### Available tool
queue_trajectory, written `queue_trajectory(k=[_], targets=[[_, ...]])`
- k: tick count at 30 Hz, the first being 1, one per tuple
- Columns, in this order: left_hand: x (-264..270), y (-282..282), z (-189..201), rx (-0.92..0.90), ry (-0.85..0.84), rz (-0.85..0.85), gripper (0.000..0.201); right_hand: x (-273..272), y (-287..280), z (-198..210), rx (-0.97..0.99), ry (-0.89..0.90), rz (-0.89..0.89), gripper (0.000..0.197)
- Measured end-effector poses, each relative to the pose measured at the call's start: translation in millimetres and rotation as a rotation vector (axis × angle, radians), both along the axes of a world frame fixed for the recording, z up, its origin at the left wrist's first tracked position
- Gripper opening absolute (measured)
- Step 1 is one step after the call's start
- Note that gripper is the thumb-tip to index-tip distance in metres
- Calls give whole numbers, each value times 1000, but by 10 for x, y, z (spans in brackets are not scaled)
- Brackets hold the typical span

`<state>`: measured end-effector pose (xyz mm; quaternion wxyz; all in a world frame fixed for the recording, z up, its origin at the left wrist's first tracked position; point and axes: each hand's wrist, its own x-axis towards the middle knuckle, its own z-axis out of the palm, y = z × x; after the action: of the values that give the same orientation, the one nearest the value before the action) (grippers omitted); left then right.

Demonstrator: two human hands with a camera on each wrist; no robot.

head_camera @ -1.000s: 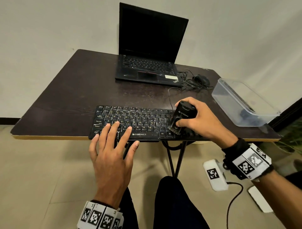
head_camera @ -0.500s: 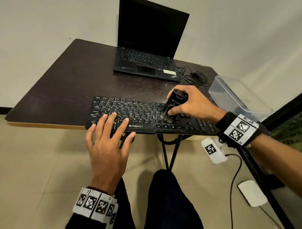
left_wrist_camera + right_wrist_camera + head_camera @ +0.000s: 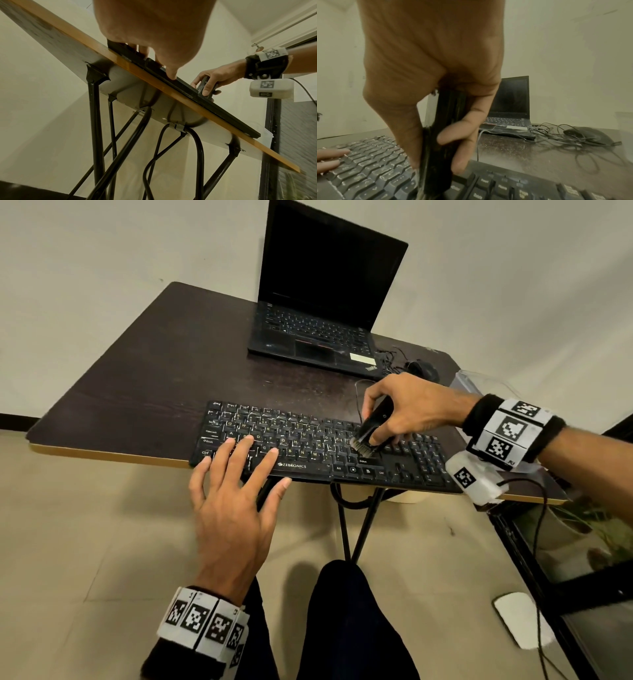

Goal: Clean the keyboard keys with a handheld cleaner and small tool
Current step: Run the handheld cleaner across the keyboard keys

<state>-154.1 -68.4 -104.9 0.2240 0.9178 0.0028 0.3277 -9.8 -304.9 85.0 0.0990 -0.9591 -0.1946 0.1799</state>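
Your right hand (image 3: 409, 409) curled its fingers around the handheld cleaner (image 3: 371, 424) — brush down on the keyboard (image 3: 318, 446) — while your left hand (image 3: 233, 501) lay flat with straight fingers, probably steadying its near edge.

You've got a black keyboard (image 3: 308, 446) w/ pale key legends, center frame. Black cleaner (image 3: 375, 421), tan bristles at its tip. Dark brown table (image 3: 154, 378), light wood edge. Black laptop (image 3: 325, 302) up top. Wrist bands (image 3: 205, 623): white w/ black square-code patterns, lower left & right.
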Motion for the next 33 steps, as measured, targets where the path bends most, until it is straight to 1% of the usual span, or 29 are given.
queue_trajectory(k=[4,7,11,15,20,22,25,29,33], targets=[[7,4,-6,8,3,4,45,-21,46,10,32,-21,86,28],[10,-6,-13,18,-1,14,44,57,43,-41,-39,-32,115,30],[10,-9,-4,20,-8,19,45,131,77,-44,-119,-143,172,29],[7,-6,1,21,1,16,45,88,116,-80,-135,-214,236,27],[20,-14,-13,31,7,26,45,-45,109,-129,-156,-146,337,26],[18,-11,-15,41,11,31,44,36,96,-142,-159,-191,323,25],[10,-8,-13,49,17,30,45,159,82,-119,-144,-257,247,24],[25,-19,-14,33,-3,41,43,80,175,-141,-161,-153,314,28],[11,-20,-12,33,-10,39,43,213,196,-65,-205,-212,237,26]])
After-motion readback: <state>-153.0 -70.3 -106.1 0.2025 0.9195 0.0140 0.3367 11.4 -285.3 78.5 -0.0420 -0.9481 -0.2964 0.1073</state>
